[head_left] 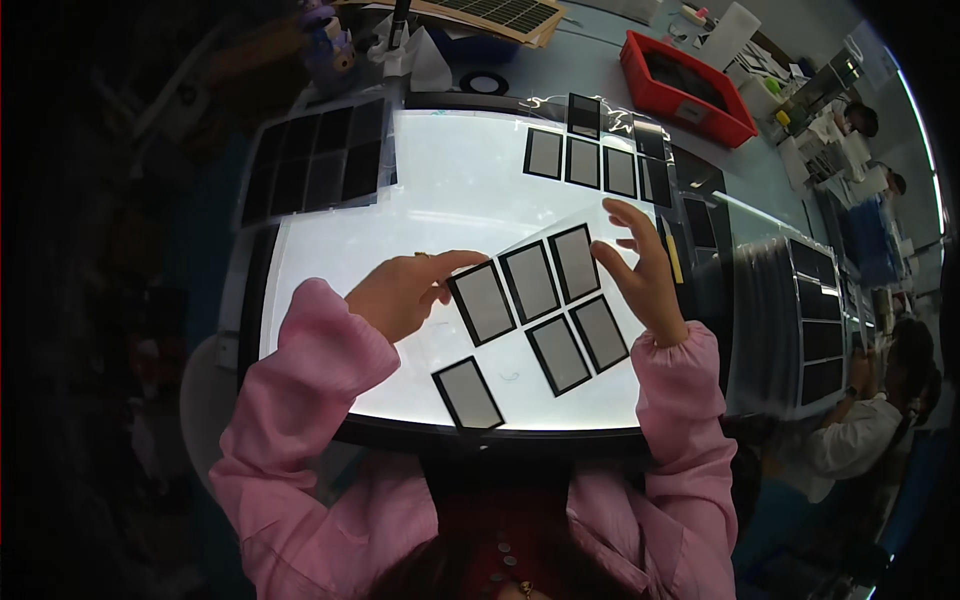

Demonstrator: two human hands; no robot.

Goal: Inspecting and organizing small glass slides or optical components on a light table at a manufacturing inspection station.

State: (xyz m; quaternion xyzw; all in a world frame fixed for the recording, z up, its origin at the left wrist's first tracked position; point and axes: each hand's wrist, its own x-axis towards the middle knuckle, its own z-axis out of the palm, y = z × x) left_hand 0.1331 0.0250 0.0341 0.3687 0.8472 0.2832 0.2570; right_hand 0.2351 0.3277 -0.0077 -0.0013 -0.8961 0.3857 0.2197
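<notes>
Pink sleeves [300, 400] nearest; left hand [405, 292] and right hand [640, 275] pinch a clear sheet [530, 310] of framed grey panels by its edges w/ fingers over the lit bench [440, 190]. Another sheet [600, 160] lies beyond, dark sheet [315, 160] left – checking looks midway

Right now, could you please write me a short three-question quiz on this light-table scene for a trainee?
1. True or false: both hands touch the clear sheet of dark-framed rectangles.
2. How many framed rectangles show on that sheet?
3. What colour is the bin beyond the light table? A red, B green, C yellow.

Key:
1. True: the left hand and right hand hold its opposite edges.
2. Six.
3. A.
</notes>
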